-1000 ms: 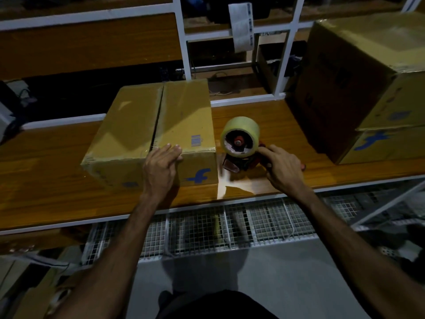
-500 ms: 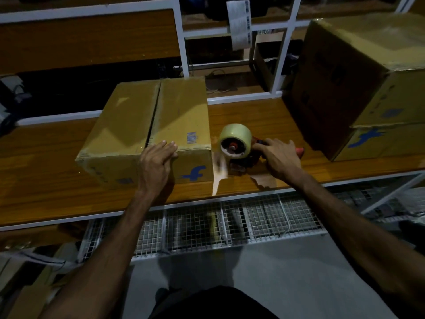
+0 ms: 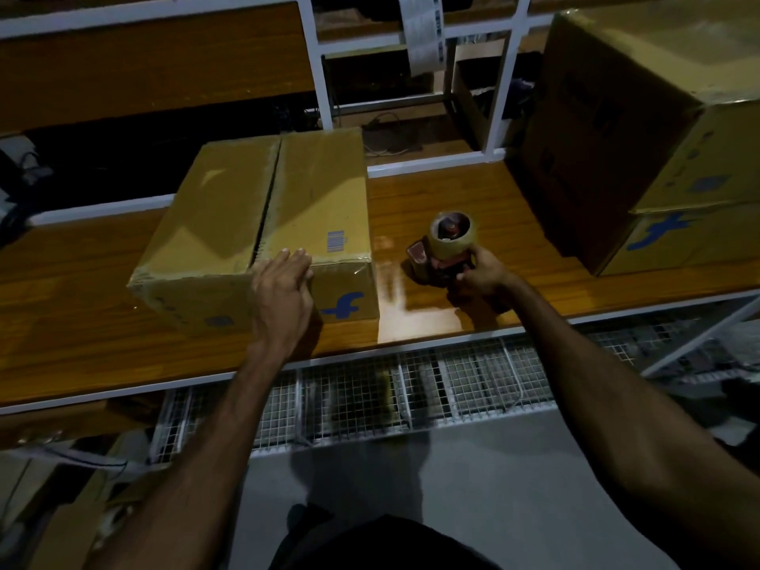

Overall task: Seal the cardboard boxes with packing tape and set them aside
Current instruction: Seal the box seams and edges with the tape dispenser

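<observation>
Wooden bench, wire mesh shelf

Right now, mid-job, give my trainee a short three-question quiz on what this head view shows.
1. True or false: the right hand grips the tape dispenser.
2. Where does the left hand rest? A) on the near edge of the small box, by its centre seam; B) flat on the wooden bench; C) on the stacked boxes.
3. Fill in: the stacked boxes stand on the person's ____ side.

Key: 1 true; 2 A; 3 right.
</observation>
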Tool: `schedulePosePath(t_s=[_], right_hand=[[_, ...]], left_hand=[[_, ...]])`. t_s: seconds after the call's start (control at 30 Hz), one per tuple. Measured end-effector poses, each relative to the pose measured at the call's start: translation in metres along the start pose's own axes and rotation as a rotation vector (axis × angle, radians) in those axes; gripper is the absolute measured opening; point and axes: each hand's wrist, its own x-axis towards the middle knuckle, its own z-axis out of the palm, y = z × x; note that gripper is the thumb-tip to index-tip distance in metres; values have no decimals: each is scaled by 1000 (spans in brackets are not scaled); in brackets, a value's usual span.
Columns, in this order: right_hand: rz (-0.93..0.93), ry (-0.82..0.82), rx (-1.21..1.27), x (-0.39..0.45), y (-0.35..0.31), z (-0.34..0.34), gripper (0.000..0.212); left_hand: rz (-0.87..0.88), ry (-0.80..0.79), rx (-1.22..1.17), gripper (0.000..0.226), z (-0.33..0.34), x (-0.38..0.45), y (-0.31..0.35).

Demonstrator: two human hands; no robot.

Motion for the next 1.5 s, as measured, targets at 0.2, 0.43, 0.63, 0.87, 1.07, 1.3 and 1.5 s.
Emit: schedulePosePath(t_s=[0.2, 0.43, 0.63, 0.87, 1.07, 1.3, 1.5], right_hand=[[62, -4, -55, 30, -5, 12, 57], [72, 61, -51, 43, 1, 28, 63], [49, 281, -350, 29, 18, 51, 48], [-333, 446, -92, -30, -11, 118, 51], [-575, 270, -68, -50, 0, 200, 74], [-534, 339, -307, -46, 2, 223, 90], [-599, 389, -363, -50, 4, 219, 82]], left_hand=[[66, -79, 58, 23, -13, 5, 27], [190, -198, 1, 35, -7, 10, 51], [263, -217, -9, 35, 1, 16, 55], [255, -200, -18, 34, 4, 15, 61], [148, -200, -70, 34, 6, 14, 65], [14, -187, -135, 36, 7, 13, 74], [5, -235, -220, 48, -7, 12, 72]])
